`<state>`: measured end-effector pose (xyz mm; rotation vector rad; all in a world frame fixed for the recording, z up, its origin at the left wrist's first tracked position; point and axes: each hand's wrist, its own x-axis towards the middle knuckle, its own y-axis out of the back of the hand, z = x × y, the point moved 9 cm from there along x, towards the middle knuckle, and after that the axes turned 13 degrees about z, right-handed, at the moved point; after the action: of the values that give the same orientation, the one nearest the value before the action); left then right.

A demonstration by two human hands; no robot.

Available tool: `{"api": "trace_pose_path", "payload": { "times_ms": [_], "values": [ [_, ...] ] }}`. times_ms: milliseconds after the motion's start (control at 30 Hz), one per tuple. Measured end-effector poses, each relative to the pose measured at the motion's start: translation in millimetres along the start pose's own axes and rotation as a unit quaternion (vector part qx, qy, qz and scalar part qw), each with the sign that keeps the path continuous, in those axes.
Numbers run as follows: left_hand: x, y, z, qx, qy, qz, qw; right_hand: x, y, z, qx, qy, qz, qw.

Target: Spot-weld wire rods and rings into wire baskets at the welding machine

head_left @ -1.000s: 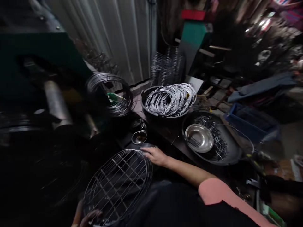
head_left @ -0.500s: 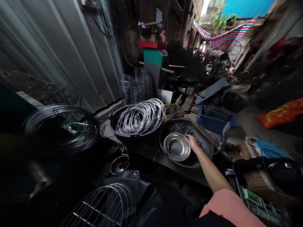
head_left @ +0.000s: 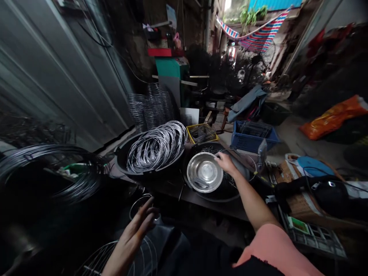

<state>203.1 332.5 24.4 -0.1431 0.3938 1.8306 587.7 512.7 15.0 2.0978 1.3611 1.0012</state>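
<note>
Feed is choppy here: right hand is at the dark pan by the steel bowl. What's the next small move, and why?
Probably close the right hand on a few of the small metal pieces in the dark pan. Its fingers lie just past the rim of the steel bowl, over that pile, and look empty. The left hand hovers open above the wire grid, holding nothing.

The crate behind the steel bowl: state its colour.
Blue. The crate shows best in the head view, beyond the right hand and steel bowl.
</note>
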Motion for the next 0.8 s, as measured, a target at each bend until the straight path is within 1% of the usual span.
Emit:
{"api": "trace_pose_path", "payload": {
  "times_ms": [67,133,233,300,333,400,467,500,567,633,700,733,767,800],
  "values": [
    [10.9,-33.0,-2.8,-0.039,0.026,-0.023,0.999,-1.8,-0.2,3.8,0.013,-0.014,0.006,1.000],
    [22.2,-57.6,-16.6,-0.062,0.054,-0.038,0.996,-2.5,0.9,13.3,0.027,-0.033,0.013,0.999],
    [34.3,-79.4,-39.1,-0.075,0.086,-0.056,0.992,-2.6,7.7,28.4,0.054,-0.056,0.020,0.997],
    [37.7,-90.0,-47.7,-0.086,0.108,-0.066,0.988,-3.4,13.0,31.8,0.083,-0.065,0.019,0.994],
    [38.2,-95.7,-49.1,-0.095,0.118,-0.072,0.986,-4.5,14.5,29.9,0.106,-0.068,0.016,0.992],
    [38.2,-108.7,-46.8,-0.124,0.127,-0.086,0.980,-9.1,11.9,18.0,0.162,-0.067,-0.001,0.985],
    [38.8,-120.5,-42.4,-0.158,0.125,-0.098,0.975,-18.7,-0.2,-2.1,0.211,-0.061,-0.032,0.975],
    [40.3,-122.9,-42.2,-0.170,0.124,-0.091,0.973,-25.5,-9.3,-13.1,0.226,-0.057,-0.050,0.971],
    [45.3,-117.5,-50.8,-0.171,0.137,-0.046,0.975,-42.0,-30.7,-32.7,0.253,-0.054,-0.078,0.963],
    [49.7,-101.2,-70.3,-0.158,0.174,0.020,0.972,-59.5,-54.6,-46.9,0.281,-0.055,-0.106,0.952],
    [50.6,-84.4,-91.2,-0.145,0.211,0.059,0.965,-72.7,-78.7,-55.9,0.298,-0.050,-0.146,0.942],
    [50.4,-77.1,-99.5,-0.143,0.220,0.068,0.963,-74.6,-89.2,-57.0,0.277,-0.043,-0.165,0.946],
    [50.0,-70.3,-106.0,-0.146,0.221,0.076,0.961,-71.9,-97.9,-55.2,0.234,-0.035,-0.177,0.955],
    [49.2,-64.3,-110.7,-0.153,0.219,0.084,0.960,-63.7,-104.0,-50.9,0.176,-0.027,-0.179,0.968]
  ]
}}
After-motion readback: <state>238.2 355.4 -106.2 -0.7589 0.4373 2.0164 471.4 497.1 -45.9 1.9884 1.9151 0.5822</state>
